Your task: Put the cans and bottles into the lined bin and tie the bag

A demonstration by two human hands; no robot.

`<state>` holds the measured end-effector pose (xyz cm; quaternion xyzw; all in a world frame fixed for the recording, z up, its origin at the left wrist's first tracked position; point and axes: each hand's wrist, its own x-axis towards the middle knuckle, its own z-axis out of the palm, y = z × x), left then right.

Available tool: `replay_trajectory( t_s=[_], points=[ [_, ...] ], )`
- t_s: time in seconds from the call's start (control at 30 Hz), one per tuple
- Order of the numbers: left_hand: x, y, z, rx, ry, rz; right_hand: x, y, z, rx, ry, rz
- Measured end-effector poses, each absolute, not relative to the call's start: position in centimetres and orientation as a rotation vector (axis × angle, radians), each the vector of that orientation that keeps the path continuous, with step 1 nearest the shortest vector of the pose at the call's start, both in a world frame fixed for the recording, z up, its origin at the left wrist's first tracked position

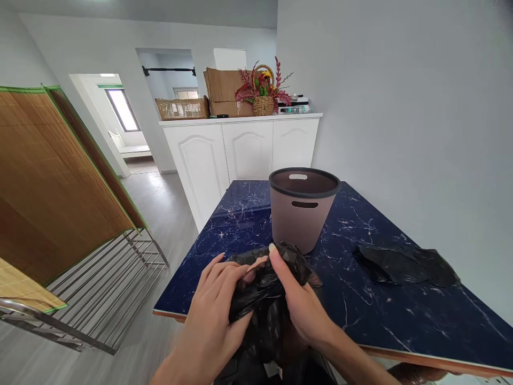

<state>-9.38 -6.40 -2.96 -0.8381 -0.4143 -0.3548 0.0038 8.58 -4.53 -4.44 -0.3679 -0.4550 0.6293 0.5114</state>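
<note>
A crumpled black plastic bag [264,291] is gathered between both hands over the near edge of the table, its lower part hanging down. My left hand [218,299] is closed on the bag's left side, with some fingertips hidden in the folds. On the other side my right hand [298,302] grips the bunched plastic, its thumb lying on top. Just beyond the hands stands an upright pinkish-brown trash can [300,224] with a dark rim and cut-out handles. A second black plastic bag [404,264] lies flattened on the table to the right.
The table [372,315] has a dark blue marbled top. Behind it stands a white cabinet [248,141] bearing cardboard boxes [228,88] and a flower basket [263,104]. At left is a metal rack [120,278] with a bamboo mat [60,182]. A grey wall runs along the right.
</note>
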Motion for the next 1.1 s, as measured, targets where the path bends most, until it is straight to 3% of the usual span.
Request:
replay_trajectory(
  t_s=[0.2, 0.47, 0.77, 1.1],
  points=[
    [-9.3, -6.1, -0.3, -2.947, -1.428, -1.084, 11.3, -3.3, -1.4, -0.642, -1.581, 1.687],
    [-9.9, -4.4, 1.2, -3.238, -1.585, -1.135, 14.4, -2.6, 1.4, -0.503, -2.354, 0.973],
    [-9.8, -4.4, 0.5, -3.041, -1.879, -1.116, 14.2, -3.5, -1.8, -0.734, -2.236, 0.553],
    [-9.1, -5.1, 0.1, -3.081, -1.359, -0.901, 12.1, -3.2, -3.6, -0.648, -1.807, -0.25]
  ],
)
